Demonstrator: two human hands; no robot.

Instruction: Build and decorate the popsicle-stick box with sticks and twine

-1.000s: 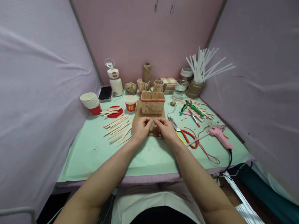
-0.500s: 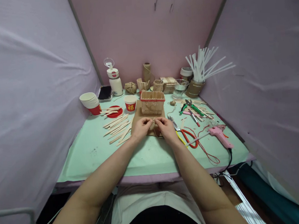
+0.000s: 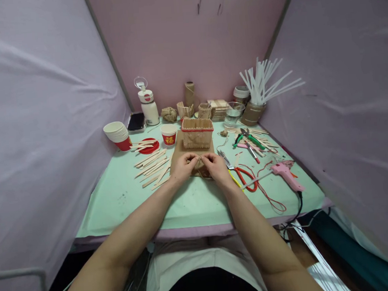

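My left hand point(image 3: 185, 165) and my right hand point(image 3: 216, 166) meet at the middle of the table, fingertips pinched close together. Between them runs a thin piece of brown twine point(image 3: 200, 160), small and partly covered by the fingers. Both hands are above a brown cardboard sheet point(image 3: 177, 152). Just beyond the fingertips, a small rectangular basket point(image 3: 198, 138) with a red band near its scalloped rim stands on that sheet.
Wooden sticks point(image 3: 153, 167) lie left, near a red-and-white paper cup point(image 3: 169, 135). Red-handled scissors point(image 3: 246, 179), green pliers point(image 3: 249, 139) and a pink glue gun point(image 3: 287, 176) with a cable lie right. A water bowl point(image 3: 234, 115) and a twine ball point(image 3: 169, 114) stand behind.
The hands stay in nearly the same place, still pinching, with only slight finger movement. The view has shifted a little; the basket and tools have not visibly moved.
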